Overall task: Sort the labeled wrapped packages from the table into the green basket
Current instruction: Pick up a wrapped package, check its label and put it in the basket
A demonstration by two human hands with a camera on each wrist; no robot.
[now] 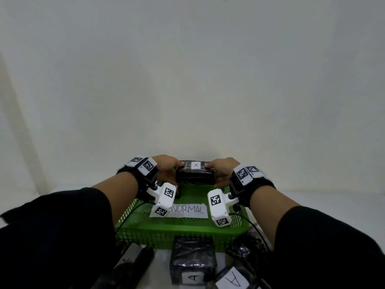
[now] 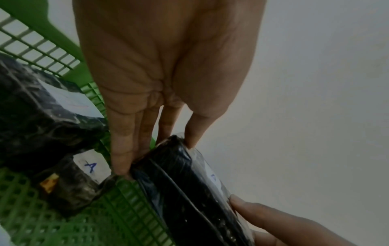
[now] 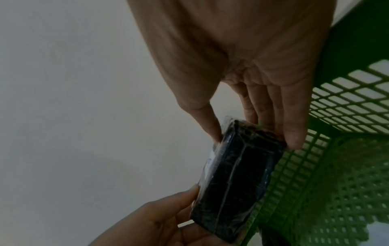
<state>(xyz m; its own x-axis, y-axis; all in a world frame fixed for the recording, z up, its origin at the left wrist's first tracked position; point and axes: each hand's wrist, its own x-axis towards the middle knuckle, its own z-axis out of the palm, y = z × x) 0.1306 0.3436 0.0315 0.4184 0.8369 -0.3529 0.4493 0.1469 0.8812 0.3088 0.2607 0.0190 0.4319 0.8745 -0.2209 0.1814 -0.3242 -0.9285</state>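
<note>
We hold one black wrapped package (image 1: 195,173) between both hands, over the far side of the green basket (image 1: 181,230). Our left hand (image 1: 166,167) pinches its left end, thumb on the labelled top face and fingers (image 2: 122,159) along the underside; our right hand (image 1: 224,167) clamps the other end the same way, thumb on top and fingers (image 3: 294,133) below. The white label (image 1: 196,165) on the package reads "A" and faces up towards us.

Inside the basket, the left wrist view shows two more black wrapped packages: a small one with an "A" label (image 2: 69,186) lying on the mesh floor, and a larger one (image 2: 31,116) beside it against the wall. A paper strip marked "NORMAL" (image 1: 188,210) is on the basket.

On the table (image 1: 312,201) on our side of the basket stands a black cube-shaped package (image 1: 191,261) with a label on its front, and another labelled package (image 1: 239,274) lies just right of it
</note>
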